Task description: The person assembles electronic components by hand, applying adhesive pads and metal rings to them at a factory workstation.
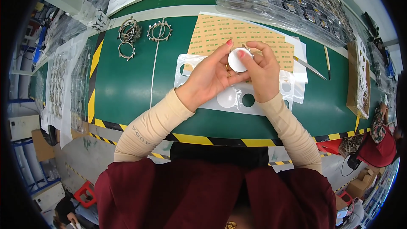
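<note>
Between my two hands is a round white disc (238, 64), with small metal lugs like those of the rings on the table showing at its upper right edge. My left hand (207, 78) cups it from the left, thumb raised at its edge and fingers behind. My right hand (265, 74) pinches it from the right, with the thumb pressed on the white face. Beneath the hands lies a glossy white sheet (199, 102) with round cut-outs and a loose-looking white circle (227, 97). Behind it is a tan printed backing sheet (237, 32).
Several metal rings with lugs (160, 31) stand at the left on the green table (127, 89). Tweezers (310, 68) and a thin stick (327, 61) lie right. Clear trays of parts (288, 4) fill the back; a cardboard box (352, 80) stands at the right edge.
</note>
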Available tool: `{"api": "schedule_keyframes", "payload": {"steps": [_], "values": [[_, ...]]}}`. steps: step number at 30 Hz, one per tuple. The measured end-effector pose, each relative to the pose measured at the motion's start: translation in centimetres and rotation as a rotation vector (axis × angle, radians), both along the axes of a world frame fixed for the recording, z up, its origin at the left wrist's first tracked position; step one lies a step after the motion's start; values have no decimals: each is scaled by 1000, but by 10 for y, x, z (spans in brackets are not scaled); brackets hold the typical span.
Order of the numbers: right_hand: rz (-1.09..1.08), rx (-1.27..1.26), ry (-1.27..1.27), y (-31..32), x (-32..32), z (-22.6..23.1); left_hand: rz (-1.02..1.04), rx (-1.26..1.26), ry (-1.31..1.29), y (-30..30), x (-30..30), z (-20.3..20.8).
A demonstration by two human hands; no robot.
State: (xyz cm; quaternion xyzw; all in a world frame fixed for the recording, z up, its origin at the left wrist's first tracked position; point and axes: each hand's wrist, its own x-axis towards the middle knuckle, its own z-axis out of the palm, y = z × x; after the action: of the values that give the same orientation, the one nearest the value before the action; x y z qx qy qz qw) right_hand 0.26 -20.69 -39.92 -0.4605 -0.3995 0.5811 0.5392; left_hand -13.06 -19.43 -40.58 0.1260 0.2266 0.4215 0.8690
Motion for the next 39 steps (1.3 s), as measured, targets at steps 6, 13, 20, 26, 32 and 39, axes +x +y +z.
{"api": "schedule_keyframes", "payload": {"steps": [6,13,20,26,32,39], "values": [[176,67,-201,11,8,-15,-69,26,9,0,-2,-4],[210,227,-234,2,3,-6,-20,54,28,4,-6,0],[224,65,-189,5,7,-6,-31,39,35,-2,-4,-1],[295,148,-144,-2,8,-6,-82,108,58,3,-3,3],[269,106,-37,4,17,-5,8,113,77,-3,-3,3],[-22,565,-624,8,12,-15,73,80,110,2,-4,3]]}}
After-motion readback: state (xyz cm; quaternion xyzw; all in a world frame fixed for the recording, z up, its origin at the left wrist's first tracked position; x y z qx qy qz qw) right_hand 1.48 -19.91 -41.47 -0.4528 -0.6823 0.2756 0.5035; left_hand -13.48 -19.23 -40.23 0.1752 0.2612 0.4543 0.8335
